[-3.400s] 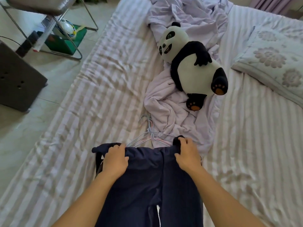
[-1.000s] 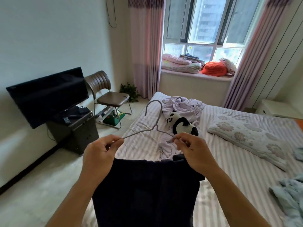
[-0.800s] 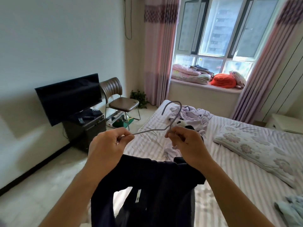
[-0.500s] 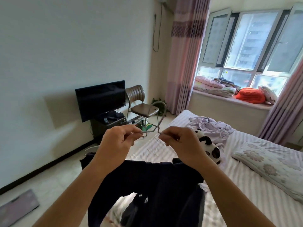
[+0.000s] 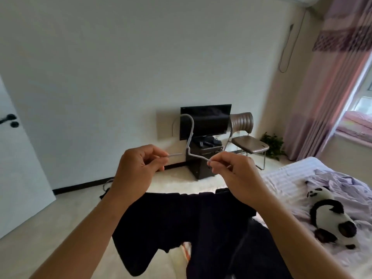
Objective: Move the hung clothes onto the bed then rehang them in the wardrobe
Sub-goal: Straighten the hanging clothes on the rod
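A thin grey wire hanger (image 5: 189, 137) is held up in front of me, hook upward. My left hand (image 5: 136, 170) pinches its left shoulder and my right hand (image 5: 233, 172) pinches its right shoulder. Dark navy trousers (image 5: 193, 224) hang from the hanger below both hands, their legs dangling over the floor beside the bed (image 5: 285, 178). The hanger's lower bar is hidden behind my hands and the cloth. No wardrobe is in view.
A panda plush (image 5: 330, 214) lies on crumpled lilac cloth (image 5: 342, 184) on the bed at right. Ahead stand a black TV (image 5: 205, 119) on a dark cabinet (image 5: 203, 160) and a brown chair (image 5: 245, 137). A white door (image 5: 18, 170) is at left, pink curtains (image 5: 330, 81) at right.
I have lifted the hanger with the trousers off the bed and turned left, from the window toward the TV wall and the door. Both hands keep their pinch on the hanger.
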`<state>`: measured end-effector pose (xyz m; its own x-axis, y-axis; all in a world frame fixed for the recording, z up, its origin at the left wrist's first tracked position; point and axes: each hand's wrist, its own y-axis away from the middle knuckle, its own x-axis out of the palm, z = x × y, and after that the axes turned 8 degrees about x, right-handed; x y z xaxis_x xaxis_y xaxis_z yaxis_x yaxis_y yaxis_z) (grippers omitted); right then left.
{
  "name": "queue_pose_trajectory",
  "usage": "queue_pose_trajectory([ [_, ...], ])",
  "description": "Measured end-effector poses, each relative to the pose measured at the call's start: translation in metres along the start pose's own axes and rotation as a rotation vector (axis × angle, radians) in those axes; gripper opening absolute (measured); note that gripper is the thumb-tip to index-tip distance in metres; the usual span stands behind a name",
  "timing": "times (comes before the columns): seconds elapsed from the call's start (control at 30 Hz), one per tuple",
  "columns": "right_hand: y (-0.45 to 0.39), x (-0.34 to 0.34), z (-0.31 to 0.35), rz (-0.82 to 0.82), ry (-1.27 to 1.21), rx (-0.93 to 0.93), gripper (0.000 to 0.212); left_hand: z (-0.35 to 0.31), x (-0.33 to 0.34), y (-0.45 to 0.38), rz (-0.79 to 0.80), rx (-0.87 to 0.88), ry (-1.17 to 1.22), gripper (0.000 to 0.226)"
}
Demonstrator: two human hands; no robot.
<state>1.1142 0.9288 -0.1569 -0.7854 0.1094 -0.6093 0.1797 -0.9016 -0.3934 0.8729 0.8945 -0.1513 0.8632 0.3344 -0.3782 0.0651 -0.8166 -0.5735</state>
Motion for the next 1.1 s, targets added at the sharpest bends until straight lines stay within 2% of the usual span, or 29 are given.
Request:
queue_pose_trajectory([
  [0.17, 0.011, 0.038, 0.059, 0.093, -0.013, -0.157, 0.009, -0.014, -0.068, 0.045, -0.144, -0.092, -0.061, 0.010],
  [0.43, 0.039, 0.119, 0.163, 0.218, -0.142, -0.272, 0.011, -0.036, -0.194, 0.125, -0.320, -0.140, -0.139, 0.013],
  [0.8, 0.126, 0.241, 0.329, 0.404, -0.280, -0.407, 0.013, -0.059, -0.373, 0.263, -0.516, -0.252, -0.322, 0.011],
  [1.1, 0.195, 0.335, 0.454, 0.533, -0.383, -0.555, 0.012, -0.082, -0.487, 0.368, -0.699, -0.331, -0.540, 0.010],
])
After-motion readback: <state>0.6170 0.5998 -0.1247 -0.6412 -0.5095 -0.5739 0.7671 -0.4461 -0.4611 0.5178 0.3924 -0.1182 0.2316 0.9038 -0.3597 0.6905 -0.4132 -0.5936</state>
